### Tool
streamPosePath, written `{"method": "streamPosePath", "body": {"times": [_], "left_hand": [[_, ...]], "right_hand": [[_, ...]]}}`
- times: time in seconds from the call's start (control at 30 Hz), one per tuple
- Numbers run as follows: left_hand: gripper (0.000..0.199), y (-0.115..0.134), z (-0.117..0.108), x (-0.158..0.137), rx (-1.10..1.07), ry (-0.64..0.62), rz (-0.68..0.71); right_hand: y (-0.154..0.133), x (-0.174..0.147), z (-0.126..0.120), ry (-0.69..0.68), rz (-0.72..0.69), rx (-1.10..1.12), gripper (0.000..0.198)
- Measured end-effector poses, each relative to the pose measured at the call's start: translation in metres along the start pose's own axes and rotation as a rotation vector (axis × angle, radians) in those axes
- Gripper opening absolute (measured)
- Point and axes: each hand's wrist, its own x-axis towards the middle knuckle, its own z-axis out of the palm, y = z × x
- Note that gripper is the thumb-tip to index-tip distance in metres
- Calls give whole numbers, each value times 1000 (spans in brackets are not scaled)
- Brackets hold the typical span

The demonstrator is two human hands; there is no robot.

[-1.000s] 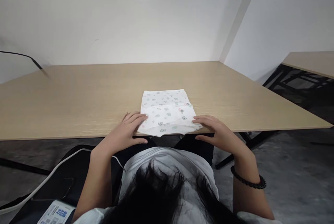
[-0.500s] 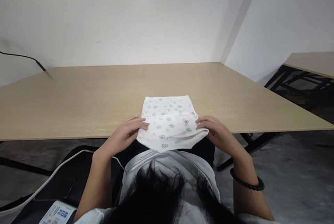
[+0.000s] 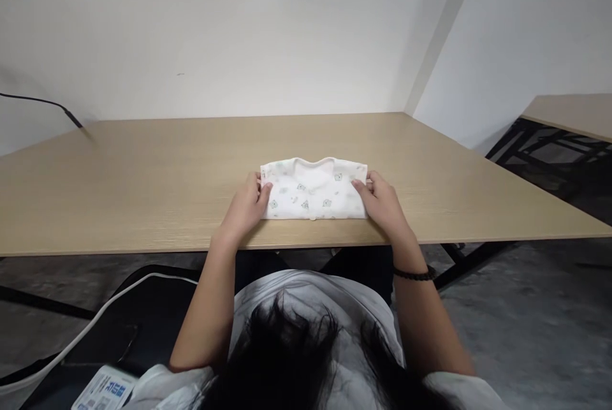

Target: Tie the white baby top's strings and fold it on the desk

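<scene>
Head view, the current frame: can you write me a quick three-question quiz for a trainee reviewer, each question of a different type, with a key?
1. True or false: the left hand and the right hand grip the white printed cloth at opposite sides.
2. Which wrist wears the dark bracelet? A) left B) right C) neither
3. Fill in the blank: the white item with blue print lies on the person's ____ side.

Key: 1. True. 2. B. 3. left.
</scene>
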Motion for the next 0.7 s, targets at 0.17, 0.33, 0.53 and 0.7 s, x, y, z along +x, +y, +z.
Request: {"method": "streamPosePath", "body": {"times": [0.17, 0.33, 0.53, 0.7], "left_hand": [[52, 0, 14, -4, 37, 76, -61], [63, 11, 16, -30, 222, -111, 187], [83, 19, 16, -38, 340, -400, 186], [96, 22, 16, -41, 385, -353, 133]], "right_hand": [[10, -8, 11, 133, 5, -133, 59], [8, -31, 10, 5, -207, -315, 58], [-5, -41, 10, -296, -135, -528, 55], [-13, -43, 7, -327, -186, -536, 58]]}}
